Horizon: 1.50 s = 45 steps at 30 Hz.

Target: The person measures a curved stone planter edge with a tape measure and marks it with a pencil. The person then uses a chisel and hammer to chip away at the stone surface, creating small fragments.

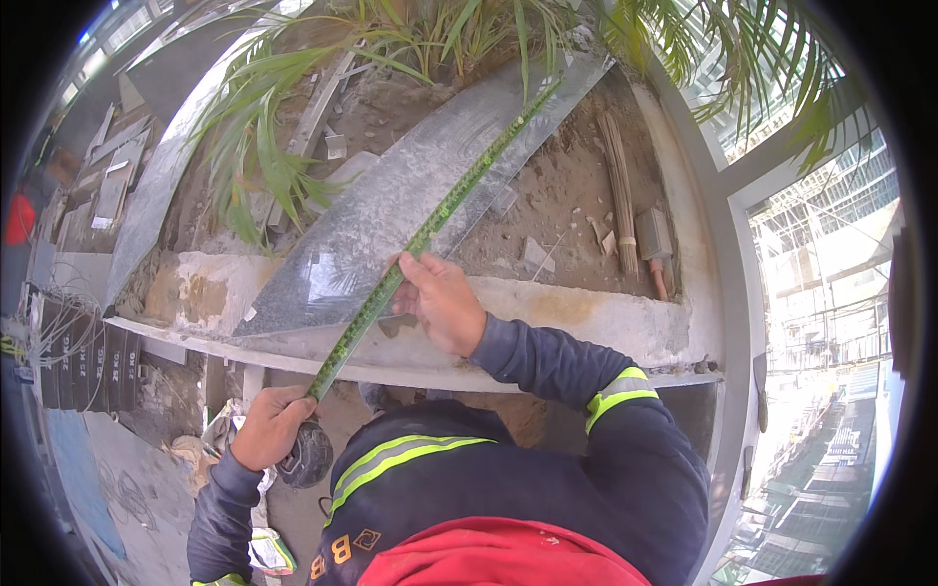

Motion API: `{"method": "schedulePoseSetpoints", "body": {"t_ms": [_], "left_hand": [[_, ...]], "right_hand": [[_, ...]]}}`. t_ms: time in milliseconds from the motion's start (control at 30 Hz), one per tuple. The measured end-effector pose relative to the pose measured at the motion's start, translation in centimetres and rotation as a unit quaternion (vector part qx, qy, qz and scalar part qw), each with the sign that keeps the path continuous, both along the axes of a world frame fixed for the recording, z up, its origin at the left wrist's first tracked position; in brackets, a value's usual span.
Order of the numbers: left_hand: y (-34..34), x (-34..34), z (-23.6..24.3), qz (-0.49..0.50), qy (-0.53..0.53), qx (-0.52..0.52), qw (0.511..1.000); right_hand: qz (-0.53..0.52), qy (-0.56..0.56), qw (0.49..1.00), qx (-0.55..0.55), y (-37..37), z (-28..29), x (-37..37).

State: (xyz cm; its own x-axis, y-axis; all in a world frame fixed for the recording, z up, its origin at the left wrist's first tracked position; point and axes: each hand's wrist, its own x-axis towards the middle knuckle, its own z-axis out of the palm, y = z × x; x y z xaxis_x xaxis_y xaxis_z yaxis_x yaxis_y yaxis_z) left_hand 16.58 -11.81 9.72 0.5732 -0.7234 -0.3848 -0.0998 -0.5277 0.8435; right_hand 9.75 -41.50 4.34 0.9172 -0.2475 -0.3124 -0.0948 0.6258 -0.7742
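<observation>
Head view:
Left hand [269, 427]: closed around the tape case [307, 455], low at left, below the ledge [606, 327].
Right hand [442, 303]: fingers pressed flat on the tape [430, 230], pinning it to the slab [391, 210].
Tape: green, drawn out diagonally from the case up along the slab.
Slab: grey stone, lying across the ledge and soil [567, 186].
Palm fronds [264, 156]: left of the slab.
</observation>
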Motion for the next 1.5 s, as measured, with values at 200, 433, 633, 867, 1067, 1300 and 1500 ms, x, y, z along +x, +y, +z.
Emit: {"method": "schedulePoseSetpoints", "body": {"t_ms": [200, 433, 633, 867, 1067, 1300, 1500], "left_hand": [[-2.5, 1.5, -0.1, 0.017, 0.085, 0.021, 0.996], [-1.2, -2.0, -1.2, 0.013, 0.15, -0.006, 0.989], [-6.7, -4.6, -3.4, -0.016, 0.305, -0.045, 0.951], [-10.5, -7.1, -2.8, -0.139, 0.341, -0.072, 0.927], [-7.2, -11.1, -4.6, -0.131, 0.13, -0.209, 0.96], [5.8, -13.6, -1.8, 0.025, 0.072, -0.257, 0.963], [19.4, -17.5, -6.1, 0.321, 0.122, -0.396, 0.852]], "right_hand": [[0.09, 0.025, 0.991, -0.099, 2.0, 0.3, -1.0], [-0.043, -0.064, 0.978, -0.194, -5.2, 3.0, -8.4], [-0.221, 0.003, 0.956, -0.191, -6.1, 1.7, -18.4], [-0.263, 0.086, 0.912, -0.302, -2.8, 0.5, -22.0], [-0.068, 0.028, 0.9, -0.43, 0.3, -2.7, -19.5], [0.132, -0.06, 0.89, -0.433, 9.2, -0.1, -10.5], [0.277, -0.156, 0.834, -0.45, 23.2, 0.6, -2.1]]}}
